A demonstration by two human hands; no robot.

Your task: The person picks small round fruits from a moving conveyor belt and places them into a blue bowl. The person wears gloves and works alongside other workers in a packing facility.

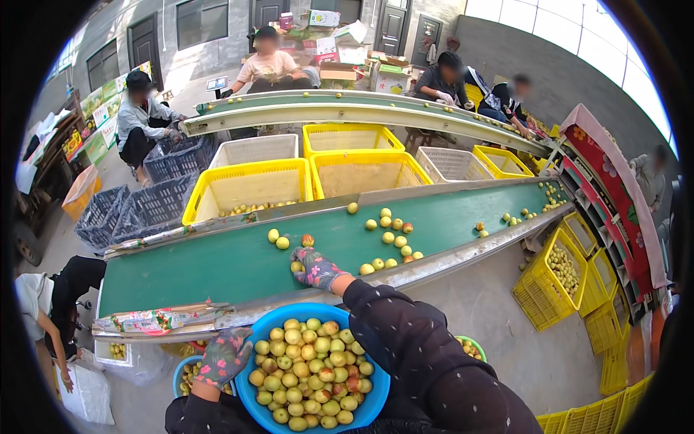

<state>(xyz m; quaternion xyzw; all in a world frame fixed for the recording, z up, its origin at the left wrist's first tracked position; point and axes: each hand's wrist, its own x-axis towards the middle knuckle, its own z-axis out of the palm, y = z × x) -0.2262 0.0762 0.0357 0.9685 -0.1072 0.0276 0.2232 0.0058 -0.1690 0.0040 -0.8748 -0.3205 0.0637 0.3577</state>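
Yellow-green jujube-like fruits [388, 237], some with reddish-brown patches, lie scattered on a green conveyor belt [217, 266]. My right hand [316, 269], in a floral glove, reaches over the belt with a fruit at its fingertips; whether it grips it I cannot tell. A red-brown fruit [307, 240] lies just beyond the fingers. A blue plastic basin [379, 399] heaped with the same fruits [309, 369] stands before me. My left hand [225, 355], gloved alike, rests at the basin's left rim, its fingers partly hidden, its grip unclear.
Yellow crates [246, 187] and white crates [255, 152] stand beyond the belt. Several people sit around a second conveyor [347, 114]. A fruit-filled yellow crate [550, 282] is at the right. A smaller blue basin [179, 374] sits at lower left.
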